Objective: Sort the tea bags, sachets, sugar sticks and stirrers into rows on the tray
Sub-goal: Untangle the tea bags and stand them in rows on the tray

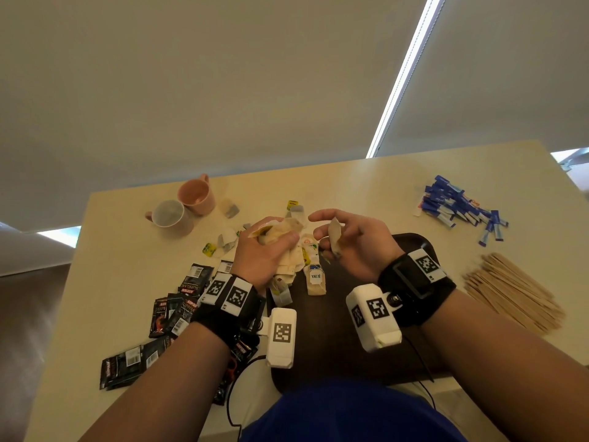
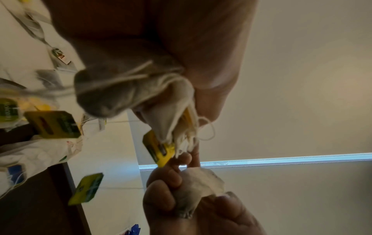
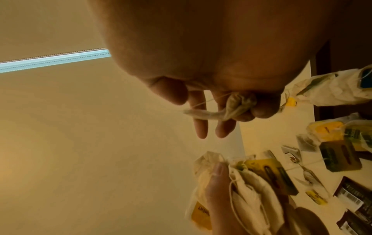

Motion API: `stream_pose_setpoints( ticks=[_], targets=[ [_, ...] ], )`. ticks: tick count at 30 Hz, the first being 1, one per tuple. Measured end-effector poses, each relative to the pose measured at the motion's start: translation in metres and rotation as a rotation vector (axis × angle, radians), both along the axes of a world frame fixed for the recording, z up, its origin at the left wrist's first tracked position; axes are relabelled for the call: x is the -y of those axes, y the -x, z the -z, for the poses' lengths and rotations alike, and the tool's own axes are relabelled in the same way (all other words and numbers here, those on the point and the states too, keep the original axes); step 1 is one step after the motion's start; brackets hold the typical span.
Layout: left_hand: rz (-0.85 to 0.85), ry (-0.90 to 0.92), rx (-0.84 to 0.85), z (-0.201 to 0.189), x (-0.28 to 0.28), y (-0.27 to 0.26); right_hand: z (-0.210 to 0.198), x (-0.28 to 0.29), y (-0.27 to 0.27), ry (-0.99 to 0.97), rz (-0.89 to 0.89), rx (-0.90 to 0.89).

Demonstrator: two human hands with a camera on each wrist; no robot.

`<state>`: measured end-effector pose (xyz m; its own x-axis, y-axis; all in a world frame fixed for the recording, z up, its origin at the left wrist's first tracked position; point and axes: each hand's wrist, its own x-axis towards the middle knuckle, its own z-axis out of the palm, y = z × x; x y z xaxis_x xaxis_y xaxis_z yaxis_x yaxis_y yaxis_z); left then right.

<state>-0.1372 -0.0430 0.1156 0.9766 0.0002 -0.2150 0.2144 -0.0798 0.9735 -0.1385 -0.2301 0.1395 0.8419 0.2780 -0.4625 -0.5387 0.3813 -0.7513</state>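
Note:
My left hand grips a crumpled bunch of tea bags with strings and yellow tags just above the table, beyond the tray's far-left corner. The left wrist view shows the bunch of tea bags squeezed in that fist. My right hand hovers beside it and pinches a single tea bag, also seen as the tea bag between thumb and fingers. The dark brown tray lies under my wrists; a few tea bags rest on its far-left part. More tea bags lie scattered on the table beyond.
Black sachets are strewn left of the tray. Blue sugar sticks are piled at the far right, and wooden stirrers are heaped right of the tray. Two mugs stand at the far left.

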Motion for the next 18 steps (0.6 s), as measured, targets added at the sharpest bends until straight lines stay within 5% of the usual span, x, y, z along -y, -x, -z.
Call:
stream_pose_setpoints(
  ticks=[18],
  targets=[
    [0.165,-0.093,0.143,-0.017,-0.001,-0.005,-0.002,-0.017,0.008,0.488,0.136,0.344]
  ],
)
